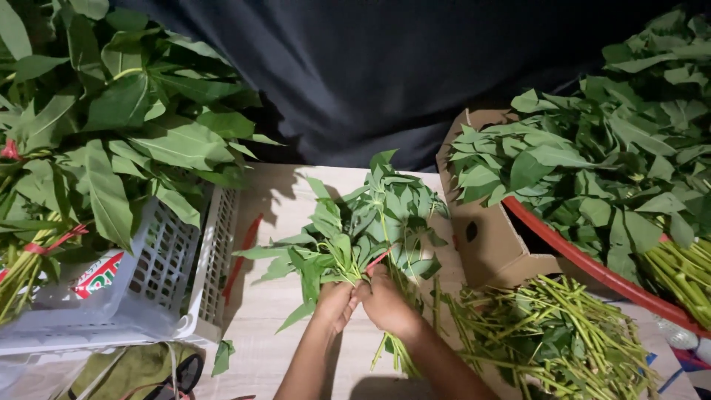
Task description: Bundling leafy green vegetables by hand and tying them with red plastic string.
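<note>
1. You are working under one hard light from above and in front; the wooden tabletop (281,296) is the brightest surface in your view.
2. Behind the tabletop, the dark cloth backdrop (385,67) swallows the light and shows almost no detail.
3. The bundle of leaves (370,222) throws a crisp shadow onto the tabletop towards the white plastic crate (170,274).
4. Your left hand (335,302) and right hand (385,302) are evenly lit, with dark shade on the tabletop under your forearms.
5. Focus is sharp on the tabletop; leaves at the frame edges bow and soften slightly.
6. Glossy leaves above the crate show mild sheen, nothing blown out.
</note>
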